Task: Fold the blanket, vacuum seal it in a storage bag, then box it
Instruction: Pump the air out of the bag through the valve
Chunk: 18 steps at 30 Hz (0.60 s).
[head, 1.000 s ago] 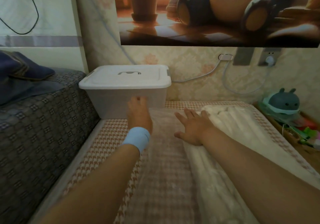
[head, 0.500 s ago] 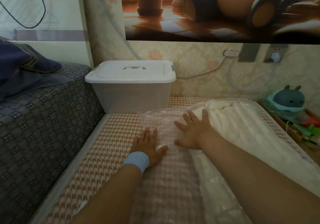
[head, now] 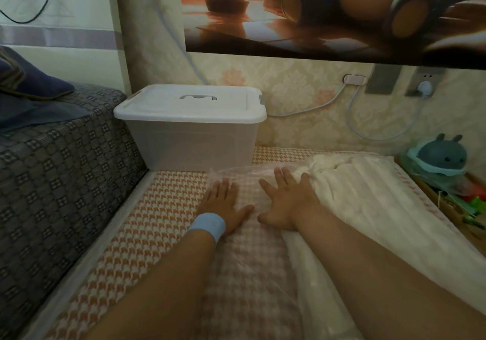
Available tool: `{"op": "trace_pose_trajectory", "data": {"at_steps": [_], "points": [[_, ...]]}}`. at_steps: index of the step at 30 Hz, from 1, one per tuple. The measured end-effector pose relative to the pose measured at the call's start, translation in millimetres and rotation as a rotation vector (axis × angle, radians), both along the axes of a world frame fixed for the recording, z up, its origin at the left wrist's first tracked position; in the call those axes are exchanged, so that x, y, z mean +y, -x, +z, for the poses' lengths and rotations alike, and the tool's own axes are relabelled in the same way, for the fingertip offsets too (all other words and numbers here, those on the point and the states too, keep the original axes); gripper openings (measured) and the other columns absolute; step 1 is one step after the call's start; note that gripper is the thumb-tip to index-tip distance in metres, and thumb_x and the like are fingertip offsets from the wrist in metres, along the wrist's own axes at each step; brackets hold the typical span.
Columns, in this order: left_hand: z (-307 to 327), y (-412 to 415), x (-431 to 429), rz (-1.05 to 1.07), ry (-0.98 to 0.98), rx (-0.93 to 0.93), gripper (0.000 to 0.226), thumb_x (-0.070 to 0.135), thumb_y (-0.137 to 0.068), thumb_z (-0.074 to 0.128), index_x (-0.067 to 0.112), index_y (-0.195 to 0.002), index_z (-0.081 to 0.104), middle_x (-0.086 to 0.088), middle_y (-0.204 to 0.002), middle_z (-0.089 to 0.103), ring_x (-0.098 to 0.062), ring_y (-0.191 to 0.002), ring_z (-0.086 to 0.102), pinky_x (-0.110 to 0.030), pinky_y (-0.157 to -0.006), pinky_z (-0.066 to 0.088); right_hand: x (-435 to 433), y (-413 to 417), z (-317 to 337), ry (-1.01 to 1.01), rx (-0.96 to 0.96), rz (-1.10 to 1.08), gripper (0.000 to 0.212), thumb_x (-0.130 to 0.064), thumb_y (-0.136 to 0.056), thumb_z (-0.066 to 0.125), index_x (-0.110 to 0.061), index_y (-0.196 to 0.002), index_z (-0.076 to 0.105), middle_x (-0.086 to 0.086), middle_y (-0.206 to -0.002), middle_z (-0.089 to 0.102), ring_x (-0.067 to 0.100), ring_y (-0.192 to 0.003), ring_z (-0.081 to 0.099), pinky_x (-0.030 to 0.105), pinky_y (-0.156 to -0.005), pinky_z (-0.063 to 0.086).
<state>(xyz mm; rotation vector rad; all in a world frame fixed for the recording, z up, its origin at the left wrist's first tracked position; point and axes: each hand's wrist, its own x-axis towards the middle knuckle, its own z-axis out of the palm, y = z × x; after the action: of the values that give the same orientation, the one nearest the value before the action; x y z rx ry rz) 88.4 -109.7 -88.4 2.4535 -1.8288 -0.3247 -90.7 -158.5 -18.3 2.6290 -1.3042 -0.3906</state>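
Far left, 9 o'clock: dark checked couch (head: 57, 181), navy cushion (head: 34, 87) on top toward 10. Black cable (head: 44, 5) looped on the wall at 11.

Near 12, a bit left: storage box (head: 189, 145), see-through, white lid (head: 189, 102) on and closed, grey handle on top. Standing on the orange-and-white checked mat (head: 147, 221), back against the wall, just beside the couch.

Centre, just left: left hand (head: 223, 202) palm down, fingers straight and together, thumb out toward 3, flat on the clear storage bag (head: 247, 274). Grip released, nothing grasped. Light blue wristband (head: 209, 226) on that wrist.

Bag spread flat on the mat from 6 up to centre, far edge slightly lifted, near the box but apart from it.

Centre, just right: right hand (head: 286, 202) palm down, fingers spread, flat on the bag where plastic meets blanket, little-finger side touching the blanket. Also released, nothing gripped. Two thumbs near, not touching.

3 to 5 o'clock: white ribbed blanket (head: 368, 202), long folded strip on the mat, running from the wall end down past the right forearm. Left edge seemingly under plastic; inside the bag or not, cannot tell. Not in the box.

1 o'clock: big poster (head: 328, 10) on the wall, wall socket (head: 423, 87) below it, white cable (head: 315, 106) hanging in loops.

Far right, 3 o'clock: grey plush toy (head: 441, 155) with ears, over small bright clutter too blurred to name.
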Motion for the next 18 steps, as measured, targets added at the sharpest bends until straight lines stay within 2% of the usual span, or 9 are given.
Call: {"op": "trace_pose_trajectory", "data": {"at_steps": [2, 5, 7, 9, 11, 12, 14, 16, 18], "points": [[5.5, 0.0, -8.8, 0.028, -0.076, -0.022, 0.089, 0.078, -0.087, 0.018, 0.027, -0.155, -0.009, 0.000, -0.161, -0.019, -0.024, -0.149, -0.014, -0.043, -0.121, -0.004, -3.8, -1.7, -0.1, -0.058, -0.080, -0.003, 0.092, -0.077, -0.086, 0.034, -0.037, -0.159, -0.003, 0.010, -0.167, -0.011, 0.027, -0.154, -0.015, 0.065, -0.117, -0.006], [35.9, 11.2, -15.9, 0.099, -0.315, -0.017, 0.087, 0.072, -0.090, 0.027, 0.024, -0.155, -0.005, -0.002, -0.162, -0.015, -0.029, -0.149, -0.006, -0.052, -0.119, 0.002, -6.5, -6.2, 7.1, -0.220, -0.310, -0.021, 0.084, -0.069, -0.088, 0.047, -0.039, -0.159, 0.013, 0.005, -0.169, 0.001, 0.024, -0.155, -0.008, 0.060, -0.119, -0.008], [63.4, 30.4, -15.6, 0.114, -0.359, -0.046, 0.074, 0.056, -0.097, 0.034, 0.017, -0.155, 0.011, -0.008, -0.162, 0.007, -0.032, -0.148, 0.015, -0.049, -0.118, 0.015, -6.5, -2.7, 20.2, -0.276, -0.569, -0.033, 0.070, -0.050, -0.091, 0.059, -0.032, -0.154, 0.033, 0.008, -0.165, 0.020, 0.026, -0.153, 0.010, 0.048, -0.123, 0.005], [85.8, 54.8, -17.9, 0.083, -0.078, -0.136, 0.058, 0.037, -0.095, 0.046, 0.015, -0.147, 0.034, -0.011, -0.151, 0.035, -0.032, -0.137, 0.037, -0.044, -0.112, 0.030, -9.0, 12.6, 41.7, -0.182, -0.798, -0.028, 0.050, -0.029, -0.092, 0.062, -0.023, -0.141, 0.054, 0.010, -0.149, 0.045, 0.029, -0.141, 0.035, 0.037, -0.117, 0.026], [97.6, 83.5, -26.0, 0.020, 0.326, -0.025, 0.042, 0.022, -0.091, 0.050, 0.016, -0.133, 0.049, -0.010, -0.138, 0.048, -0.032, -0.123, 0.049, -0.041, -0.104, 0.040, -15.5, 38.0, 63.9, 0.079, -0.760, -0.077, 0.037, -0.025, -0.090, 0.057, -0.027, -0.127, 0.065, 0.006, -0.134, 0.056, 0.028, -0.129, 0.046, 0.040, -0.108, 0.035], [103.0, 100.8, -30.0, -0.031, 0.484, 0.093, 0.037, 0.021, -0.092, 0.049, 0.016, -0.129, 0.053, -0.009, -0.134, 0.050, -0.031, -0.120, 0.050, -0.040, -0.101, 0.041, -19.8, 54.8, 72.6, 0.183, -0.680, -0.140, 0.036, -0.028, -0.090, 0.056, -0.030, -0.125, 0.065, 0.005, -0.132, 0.056, 0.028, -0.127, 0.046, 0.043, -0.107, 0.034], [104.0, 127.4, -43.0, -0.131, 0.558, 0.247, 0.039, 0.036, -0.095, 0.049, 0.023, -0.132, 0.051, -0.006, -0.139, 0.046, -0.029, -0.128, 0.043, -0.040, -0.105, 0.038, -32.2, 87.9, 75.9, 0.161, -0.539, -0.308, 0.045, -0.044, -0.089, 0.052, -0.036, -0.133, 0.055, 0.004, -0.142, 0.047, 0.030, -0.134, 0.039, 0.052, -0.112, 0.027], [97.7, 141.8, -57.7, -0.170, 0.350, 0.352, 0.065, 0.066, -0.087, 0.046, 0.039, -0.145, 0.033, 0.000, -0.156, 0.025, -0.026, -0.144, 0.022, -0.045, -0.116, 0.023, -46.5, 120.0, 66.9, -0.070, -0.494, -0.411, 0.072, -0.073, -0.081, 0.043, -0.047, -0.147, 0.033, 0.003, -0.159, 0.026, 0.034, -0.147, 0.022, 0.064, -0.116, 0.015], [85.1, 141.0, -73.5, -0.181, 0.100, 0.402, 0.093, 0.086, -0.072, 0.042, 0.048, -0.150, 0.009, 0.003, -0.163, 0.002, -0.026, -0.150, 0.002, -0.048, -0.120, 0.009, -59.8, 141.2, 54.3, -0.266, -0.495, -0.425, 0.090, -0.085, -0.076, 0.039, -0.052, -0.154, 0.010, 0.001, -0.168, 0.001, 0.035, -0.153, -0.001, 0.063, -0.119, 0.006]]}}
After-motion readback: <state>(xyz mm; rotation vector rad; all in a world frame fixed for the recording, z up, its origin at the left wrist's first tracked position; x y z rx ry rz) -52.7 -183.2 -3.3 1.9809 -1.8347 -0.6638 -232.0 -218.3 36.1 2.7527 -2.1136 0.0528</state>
